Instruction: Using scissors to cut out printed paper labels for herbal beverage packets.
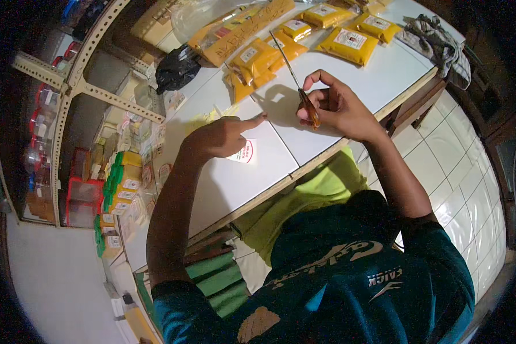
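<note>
My right hand point(341, 109) grips a pair of scissors point(295, 80) by its brown handles. Its long blades point up and away, over the white table. To the left, my left hand point(218, 136) is low over the tabletop. Its index finger stretches out to the right, the tip at or close to the surface, while the other fingers curl under. A white label with a red border point(247, 151) sticks out from beneath that hand. Yellowish scraps point(203, 119) lie just behind my left wrist.
Yellow-orange packets point(350, 45) lie along the table's far side, beside an open cardboard box point(243, 31) and a black plastic bag point(178, 69). A crumpled checked cloth point(436, 43) is at the far right corner. Green-lidded containers point(117, 183) and a metal shelf rack point(69, 86) stand left.
</note>
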`<control>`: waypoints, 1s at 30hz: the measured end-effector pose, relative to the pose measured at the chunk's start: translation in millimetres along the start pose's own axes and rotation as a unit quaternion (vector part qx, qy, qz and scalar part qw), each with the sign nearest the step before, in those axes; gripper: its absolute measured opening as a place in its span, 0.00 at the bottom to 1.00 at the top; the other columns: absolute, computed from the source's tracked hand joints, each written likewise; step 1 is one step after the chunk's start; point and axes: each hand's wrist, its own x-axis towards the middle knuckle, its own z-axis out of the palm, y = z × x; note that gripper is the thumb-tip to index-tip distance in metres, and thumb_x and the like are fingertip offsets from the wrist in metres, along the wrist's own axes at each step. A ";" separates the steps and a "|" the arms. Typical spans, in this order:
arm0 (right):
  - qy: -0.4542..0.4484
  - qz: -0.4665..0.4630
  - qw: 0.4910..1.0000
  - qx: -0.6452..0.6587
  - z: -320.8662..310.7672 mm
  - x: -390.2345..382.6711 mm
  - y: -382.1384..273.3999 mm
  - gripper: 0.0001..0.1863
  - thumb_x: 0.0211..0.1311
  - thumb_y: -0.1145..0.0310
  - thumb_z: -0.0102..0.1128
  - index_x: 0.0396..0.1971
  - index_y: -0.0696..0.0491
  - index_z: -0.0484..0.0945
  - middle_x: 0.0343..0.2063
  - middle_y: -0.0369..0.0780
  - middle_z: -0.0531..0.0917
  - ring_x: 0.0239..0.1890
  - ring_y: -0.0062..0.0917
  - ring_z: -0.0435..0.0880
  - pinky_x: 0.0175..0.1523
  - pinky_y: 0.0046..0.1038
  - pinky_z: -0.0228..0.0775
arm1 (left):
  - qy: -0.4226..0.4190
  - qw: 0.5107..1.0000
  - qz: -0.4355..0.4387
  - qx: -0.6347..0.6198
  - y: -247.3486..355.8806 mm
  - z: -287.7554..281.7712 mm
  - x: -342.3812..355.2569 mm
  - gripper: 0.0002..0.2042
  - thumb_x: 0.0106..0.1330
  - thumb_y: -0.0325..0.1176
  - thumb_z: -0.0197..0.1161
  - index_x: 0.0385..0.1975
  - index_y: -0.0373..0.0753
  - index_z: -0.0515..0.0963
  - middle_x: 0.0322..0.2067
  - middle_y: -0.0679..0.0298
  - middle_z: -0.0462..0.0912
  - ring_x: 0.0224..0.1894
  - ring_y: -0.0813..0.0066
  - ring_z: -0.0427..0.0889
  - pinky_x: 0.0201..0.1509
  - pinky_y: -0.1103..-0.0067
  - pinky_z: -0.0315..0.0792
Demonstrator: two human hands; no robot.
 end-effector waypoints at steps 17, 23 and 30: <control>0.015 -0.007 1.000 0.000 3.7 1.6 3.7 0.18 0.57 0.76 0.64 0.42 0.53 0.64 0.21 0.34 0.78 0.28 0.15 0.80 0.38 0.21 0.75 | 0.193 0.979 -0.053 0.021 -18.8 24.6 19.7 0.19 0.63 0.32 0.55 0.54 0.37 0.72 0.34 0.43 0.80 0.39 0.47 0.79 0.44 0.62 0.74; 0.006 0.010 1.000 -0.004 2.1 0.2 1.7 0.19 0.57 0.79 0.64 0.43 0.53 0.64 0.23 0.32 0.78 0.28 0.12 0.77 0.40 0.19 0.73 | 0.226 0.972 -0.041 -0.044 -6.0 27.2 30.1 0.20 0.63 0.38 0.58 0.50 0.32 0.75 0.27 0.43 0.80 0.31 0.50 0.82 0.38 0.63 0.75; 0.017 -0.008 0.999 -0.040 3.8 0.4 1.4 0.19 0.54 0.73 0.68 0.41 0.53 0.67 0.21 0.32 0.78 0.26 0.14 0.77 0.34 0.18 0.71 | 0.165 0.974 -0.093 -0.121 9.9 18.3 38.1 0.22 0.59 0.47 0.66 0.46 0.36 0.79 0.11 0.60 0.71 0.15 0.73 0.69 0.23 0.75 0.65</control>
